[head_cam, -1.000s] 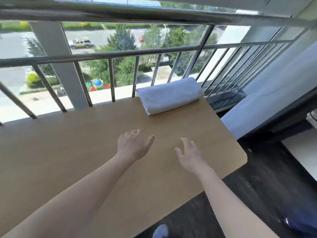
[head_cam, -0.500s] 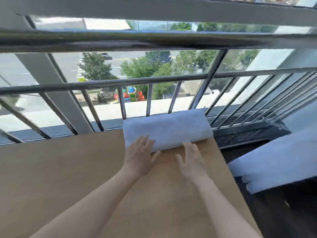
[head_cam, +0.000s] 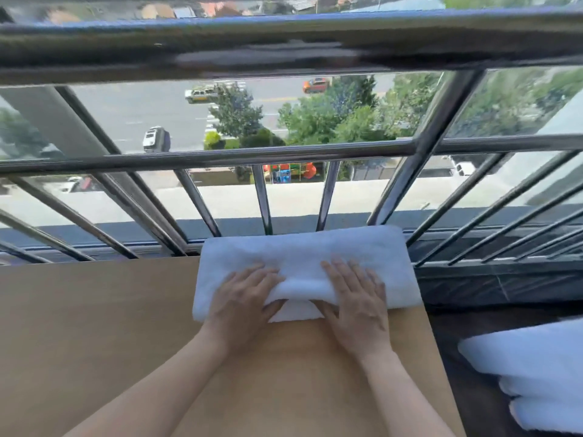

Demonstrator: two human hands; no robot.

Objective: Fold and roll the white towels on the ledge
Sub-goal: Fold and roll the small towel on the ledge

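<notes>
The rolled towel (head_cam: 299,247) lies at the far edge of the worktop (head_cam: 94,326), close against the railing (head_cam: 262,197). Your left hand (head_cam: 243,298) and right hand (head_cam: 356,298) each lay fingers over the rolled towel, thumb tucked under its near fold, pinching that layer. This two-point hold likely keeps the layers from loosening, and the railing serves as a backstop.

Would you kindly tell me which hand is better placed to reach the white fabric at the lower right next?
Right, probably: the right hand grips the rolled white towel at the end nearer that white fabric, while the left hand holds it farther away.
</notes>
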